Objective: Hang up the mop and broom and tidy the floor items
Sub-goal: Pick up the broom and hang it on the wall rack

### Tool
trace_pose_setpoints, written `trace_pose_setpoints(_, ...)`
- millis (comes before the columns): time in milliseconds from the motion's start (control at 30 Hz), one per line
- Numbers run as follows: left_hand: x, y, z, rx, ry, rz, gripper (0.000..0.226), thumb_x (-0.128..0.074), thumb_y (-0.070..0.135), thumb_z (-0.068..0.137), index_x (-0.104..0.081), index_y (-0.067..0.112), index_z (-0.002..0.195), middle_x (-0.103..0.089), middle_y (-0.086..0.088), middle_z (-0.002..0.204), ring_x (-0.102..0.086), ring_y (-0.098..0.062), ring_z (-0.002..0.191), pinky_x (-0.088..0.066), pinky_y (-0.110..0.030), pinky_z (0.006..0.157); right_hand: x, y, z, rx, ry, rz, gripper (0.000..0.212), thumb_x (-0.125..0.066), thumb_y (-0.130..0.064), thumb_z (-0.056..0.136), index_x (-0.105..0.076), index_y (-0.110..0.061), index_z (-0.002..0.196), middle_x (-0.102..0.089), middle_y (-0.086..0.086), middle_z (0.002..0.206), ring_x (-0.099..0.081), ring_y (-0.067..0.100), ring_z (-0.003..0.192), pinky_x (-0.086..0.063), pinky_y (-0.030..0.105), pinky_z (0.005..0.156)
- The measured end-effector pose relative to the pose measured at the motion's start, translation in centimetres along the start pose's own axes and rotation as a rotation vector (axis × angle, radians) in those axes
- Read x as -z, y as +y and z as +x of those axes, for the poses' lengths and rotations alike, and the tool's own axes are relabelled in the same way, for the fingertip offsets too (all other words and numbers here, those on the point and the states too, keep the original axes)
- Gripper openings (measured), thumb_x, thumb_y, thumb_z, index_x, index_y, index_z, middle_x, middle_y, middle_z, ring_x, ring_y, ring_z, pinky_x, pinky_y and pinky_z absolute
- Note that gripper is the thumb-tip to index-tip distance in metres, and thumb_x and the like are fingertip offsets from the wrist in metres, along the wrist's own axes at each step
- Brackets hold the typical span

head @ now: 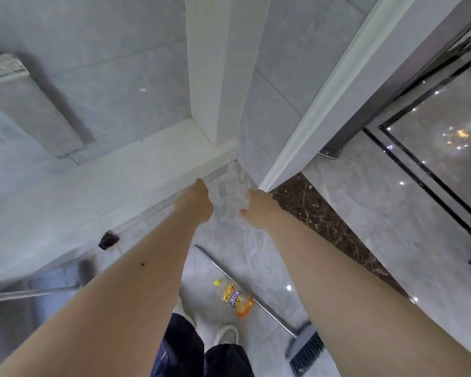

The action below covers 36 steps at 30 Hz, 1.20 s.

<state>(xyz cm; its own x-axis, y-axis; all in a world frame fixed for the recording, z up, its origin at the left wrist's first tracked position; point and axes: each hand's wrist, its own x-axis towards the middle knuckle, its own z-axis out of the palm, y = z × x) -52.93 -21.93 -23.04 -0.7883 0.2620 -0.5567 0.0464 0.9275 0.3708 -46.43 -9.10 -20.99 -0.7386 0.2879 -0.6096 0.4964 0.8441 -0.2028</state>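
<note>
Item 1: grey-bristled broom with a thin silver metal handle (pixel 256 292), lying flat on the pale grey marble-tile floor (pixel 351 202). Its long axis runs diagonally, handle tip toward the upper left near the middle of the floor, brush head toward the lower right, partly hidden under the right forearm.

Item 2: yellow and orange plastic bottle with a yellow cap (pixel 233 296), lying on its side just left of the broom handle, cap end pointing up-left, roughly parallel to the handle.

Item 3: a second silver pole (pixel 30 292) low at the left edge, blurred, running nearly level; what it belongs to cannot be told.

Item 4: small black object (pixel 108 240) at the foot of the white wall trim (pixel 136 170); kind unclear.

Surroundings: white door frame (pixel 318 104) to the right, a dark speckled threshold strip (pixel 318 213) at its base, and open tile between trim and frame ahead of the hands.

Hands: both arms stretch forward and down. Left hand (pixel 197 202) and right hand (pixel 259 210) are apart, backs to the camera, fingers curled under; whether either holds anything cannot be told.
</note>
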Motion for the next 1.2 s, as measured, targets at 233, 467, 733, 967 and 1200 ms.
trace_pose_setpoints(233,-10.8,-2.0,2.0,0.026,-0.110,-0.002,0.042,-0.042,0.004,0.090,-0.042,0.011,0.132,-0.054,-0.012,0.129,-0.058,-0.033,0.116,-0.049,-0.042,0.098,-9.4,5.6,2.1,-0.054,-0.087,0.024,0.041,-0.043,-0.022,0.098,-0.038,-0.008,0.136,-0.041,0.013,0.140,-0.040,0.028,0.132,-0.033,0.037,0.109)
trace_pose_setpoints(467,-21.7,-4.8,4.9,0.077,-0.190,-0.092,0.038,-0.042,0.002,0.089,-0.052,0.017,0.122,-0.062,-0.012,0.114,-0.064,-0.032,0.101,-0.051,-0.033,0.081,-18.2,8.9,5.3,-0.144,-0.137,0.209,0.041,-0.044,-0.019,0.095,-0.042,-0.010,0.135,-0.043,0.011,0.139,-0.040,0.026,0.132,-0.034,0.036,0.110)
trace_pose_setpoints(733,-30.6,-8.7,9.4,0.153,-0.184,-0.286,0.033,-0.046,0.004,0.088,-0.057,0.012,0.118,-0.056,-0.013,0.118,-0.056,-0.028,0.086,-0.041,-0.026,0.068,-27.2,12.5,7.9,-0.237,-0.139,0.302,0.040,-0.042,-0.018,0.097,-0.043,-0.013,0.137,-0.045,0.009,0.140,-0.041,0.026,0.132,-0.035,0.035,0.108)
trace_pose_setpoints(967,-38.1,-12.1,12.4,0.164,-0.267,-0.197,0.039,-0.045,0.004,0.089,-0.053,0.015,0.126,-0.056,-0.012,0.126,-0.061,-0.033,0.109,-0.046,-0.029,0.073,-35.3,15.2,10.8,-0.284,-0.181,0.306,0.038,-0.042,-0.018,0.097,-0.046,-0.013,0.135,-0.050,0.010,0.135,-0.048,0.026,0.126,-0.040,0.035,0.104)
trace_pose_setpoints(1200,-45.2,-13.3,16.6,0.210,-0.313,-0.194,0.041,-0.046,0.005,0.090,-0.052,0.013,0.130,-0.057,-0.014,0.130,-0.061,-0.034,0.114,-0.051,-0.034,0.091,-41.8,18.1,15.1,-0.265,-0.201,0.305,0.036,-0.043,-0.020,0.097,-0.047,-0.013,0.133,-0.051,0.010,0.134,-0.048,0.026,0.126,-0.039,0.036,0.106)
